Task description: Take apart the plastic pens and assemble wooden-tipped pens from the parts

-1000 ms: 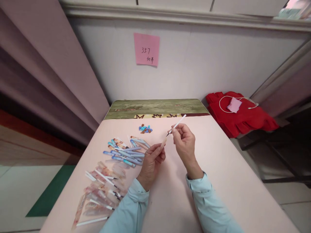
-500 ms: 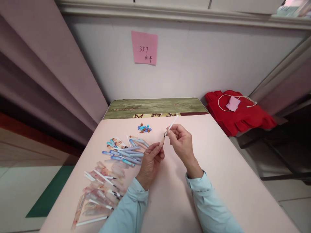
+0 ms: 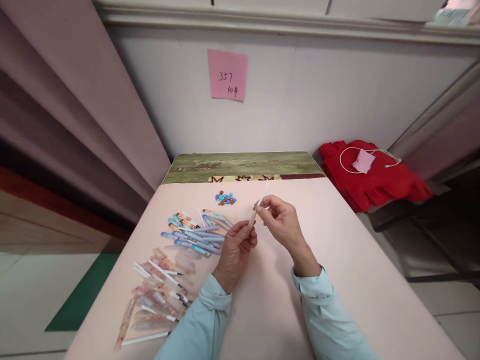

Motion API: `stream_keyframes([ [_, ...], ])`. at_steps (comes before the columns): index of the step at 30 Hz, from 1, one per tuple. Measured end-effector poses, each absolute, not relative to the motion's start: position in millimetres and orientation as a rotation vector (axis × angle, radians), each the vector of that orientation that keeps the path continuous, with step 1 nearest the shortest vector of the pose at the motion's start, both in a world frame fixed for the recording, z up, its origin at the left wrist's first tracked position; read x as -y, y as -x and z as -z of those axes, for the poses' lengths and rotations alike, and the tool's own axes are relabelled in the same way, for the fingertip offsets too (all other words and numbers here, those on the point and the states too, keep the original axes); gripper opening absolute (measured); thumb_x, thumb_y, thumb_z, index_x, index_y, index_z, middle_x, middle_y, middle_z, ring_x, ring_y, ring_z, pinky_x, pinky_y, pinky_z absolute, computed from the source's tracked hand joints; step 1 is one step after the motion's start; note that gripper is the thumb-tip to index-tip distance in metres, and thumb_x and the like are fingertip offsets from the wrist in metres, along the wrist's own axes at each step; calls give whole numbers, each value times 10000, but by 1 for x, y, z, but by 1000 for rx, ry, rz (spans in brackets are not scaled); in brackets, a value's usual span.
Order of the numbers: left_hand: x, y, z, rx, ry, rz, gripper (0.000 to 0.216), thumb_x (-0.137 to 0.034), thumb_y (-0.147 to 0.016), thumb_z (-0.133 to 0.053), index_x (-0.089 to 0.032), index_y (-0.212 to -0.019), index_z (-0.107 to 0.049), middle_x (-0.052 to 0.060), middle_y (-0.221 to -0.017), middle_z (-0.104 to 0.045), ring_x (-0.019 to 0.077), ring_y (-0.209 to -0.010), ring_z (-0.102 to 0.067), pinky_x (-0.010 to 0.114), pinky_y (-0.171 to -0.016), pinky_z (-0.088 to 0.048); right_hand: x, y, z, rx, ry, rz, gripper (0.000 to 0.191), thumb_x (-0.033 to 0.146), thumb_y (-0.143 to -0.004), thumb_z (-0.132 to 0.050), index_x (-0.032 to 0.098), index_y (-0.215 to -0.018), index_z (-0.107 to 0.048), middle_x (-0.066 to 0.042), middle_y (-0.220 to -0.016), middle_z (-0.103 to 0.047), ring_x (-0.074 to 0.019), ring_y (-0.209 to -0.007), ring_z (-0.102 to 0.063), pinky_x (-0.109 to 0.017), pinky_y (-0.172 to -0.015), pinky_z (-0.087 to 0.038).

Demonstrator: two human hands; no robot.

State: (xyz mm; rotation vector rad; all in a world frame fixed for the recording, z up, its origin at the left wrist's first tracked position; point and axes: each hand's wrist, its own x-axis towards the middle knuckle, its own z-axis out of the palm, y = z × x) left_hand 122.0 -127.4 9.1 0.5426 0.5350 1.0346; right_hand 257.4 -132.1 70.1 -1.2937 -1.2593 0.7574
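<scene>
My left hand (image 3: 233, 255) is closed around a pale pen barrel (image 3: 252, 218), which points up and away from me. Between the thumb and fingertips of my right hand (image 3: 284, 224) is a thin white refill stick (image 3: 263, 193), lined up with the barrel. Its lower end meets the barrel's open top; the dark tip is hidden there or behind the fingers. Left of my left hand lies a pile of blue, turquoise and brown-ended pens (image 3: 195, 234). Beyond the hands sits a small heap of blue and brown caps (image 3: 225, 199).
At the near left, several white refill sticks (image 3: 146, 338) with dark tips lie among clear, reddish-tinted plastic pieces (image 3: 150, 324). A pink note (image 3: 227, 75) is stuck to the wall. Red cloth (image 3: 375, 182) with a white cord is beside the table (image 3: 360, 300) on the right.
The white stick has moved down to the pen barrel, and its dark tip no longer shows. My right hand has come slightly closer to the left. The whole view has shifted a little.
</scene>
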Motion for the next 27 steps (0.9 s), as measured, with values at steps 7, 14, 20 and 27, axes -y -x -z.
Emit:
stream_keyframes([
  [7,128,-121,-8,-479,-555,-1011,161,-252,-780,-724,-142,-897,-731,14,-669,-607,91,-608,-522,224,-581,-393,133,-262,-72,1232,1295,-741,251,393,-860,-621,177,-932,-726,-28,-760,-679,-98,-530,-494,-232,-502,-441],
  [14,129,-120,-8,-483,-617,-944,208,-307,-777,-719,-123,-873,-713,17,-588,-591,104,-560,-512,230,-555,-382,133,-261,-74,1134,1205,-838,317,410,-849,-633,202,-1076,-705,-25,-808,-693,-97,-548,-515,-230,-520,-477],
  [20,134,-119,-17,-446,-698,-848,252,-347,-805,-690,-144,-953,-665,30,-618,-641,99,-464,-501,213,-441,-336,133,-253,-75,1110,1251,-962,235,411,-793,-684,177,-778,-702,-4,-649,-642,-112,-534,-536,-226,-486,-465],
  [27,134,-123,-16,-517,-679,-921,204,-321,-810,-699,-151,-905,-639,35,-674,-676,111,-523,-569,225,-511,-425,133,-266,-71,1147,1279,-1077,322,452,-812,-668,162,-952,-688,-8,-722,-673,-94,-536,-550,-216,-517,-469],
])
